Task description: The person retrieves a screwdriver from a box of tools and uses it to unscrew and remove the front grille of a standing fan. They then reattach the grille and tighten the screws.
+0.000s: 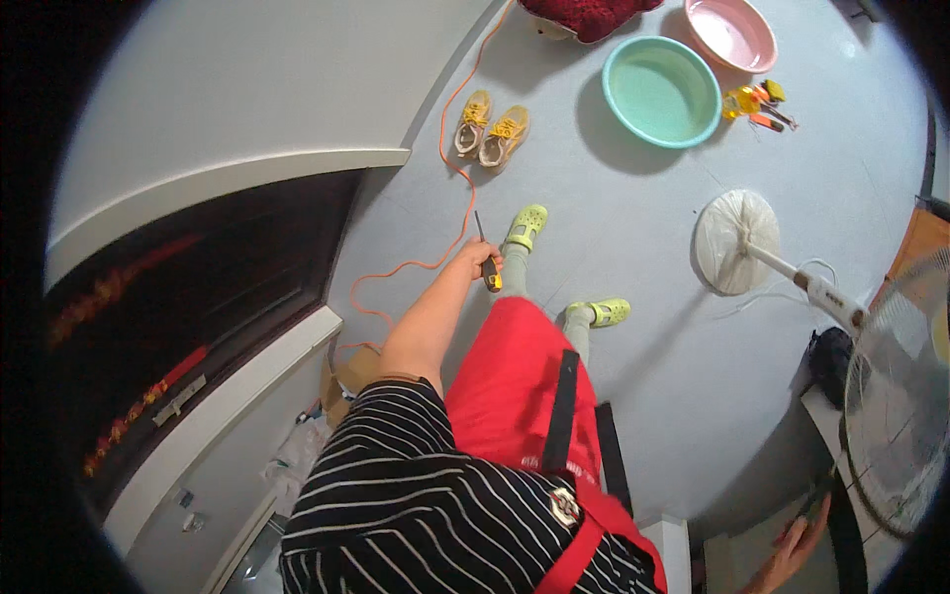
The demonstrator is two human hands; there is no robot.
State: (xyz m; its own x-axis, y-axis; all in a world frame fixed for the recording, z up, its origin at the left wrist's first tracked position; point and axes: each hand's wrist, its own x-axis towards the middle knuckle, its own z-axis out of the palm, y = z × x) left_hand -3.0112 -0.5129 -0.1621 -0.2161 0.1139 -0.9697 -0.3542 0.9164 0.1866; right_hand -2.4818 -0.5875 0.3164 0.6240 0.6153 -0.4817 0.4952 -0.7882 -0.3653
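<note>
My left hand (473, 259) hangs out in front of me, shut on a screwdriver (490, 275) with a yellow and black handle; its thin shaft points away from me over the grey floor. My right hand (792, 549) is low at the lower right edge, fingers apart and holding nothing, next to a dark edge below the fan's wire cage (901, 396). I wear a striped shirt, a red apron and green clogs (526, 226).
An orange cable (450, 158) snakes over the floor past a pair of yellow shoes (492, 129). A teal basin (661, 91), a pink basin (730, 32) and small tools (757, 101) lie further off. The fan's round white base (734, 243) stands right; a dark glass panel (198, 297) runs left.
</note>
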